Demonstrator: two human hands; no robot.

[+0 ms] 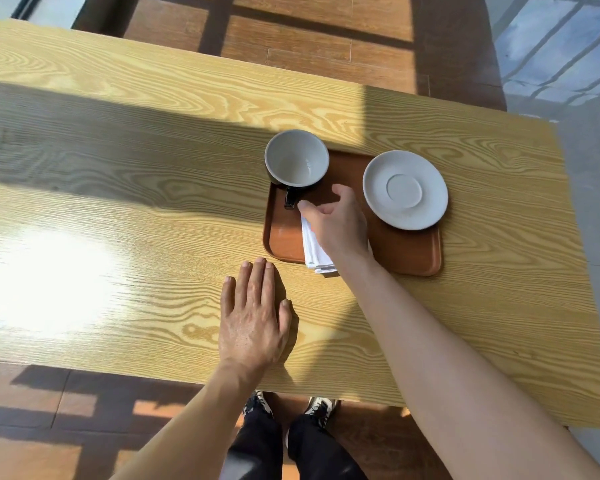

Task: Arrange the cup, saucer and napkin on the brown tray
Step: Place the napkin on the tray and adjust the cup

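1. Location of items. The brown tray [409,251] sits on the wooden table [118,188], toward its right end. The cup [296,158] stands upright at the tray's far left corner, its rim overhanging the tray edge and its dark handle [290,198] pointing toward the person. The saucer [405,189] lies at the far right of the tray, well apart from the cup. The folded white napkin [314,249] lies along the near left part of the tray, its near end projecting past the tray lip onto the table.

2. Handling, judged. The napkin looks light and limp, likely to slide or unfold if pushed; a pinch across the folded stack at one end should keep its layers together. The cup and saucer appear ceramic, rigid and breakable; the cup is best taken by its handle, the saucer by its rim.

3. Right hand [338,223]. It hovers over the far end of the napkin, just beside the cup handle. The fingers [307,207] are curled and drawn close toward the thumb. Whether they actually clamp the napkin cannot be told; the palm hides the contact.

4. Left hand [253,317]. It rests flat on the table just short of the tray, fingers extended and nearly together, holding nothing.
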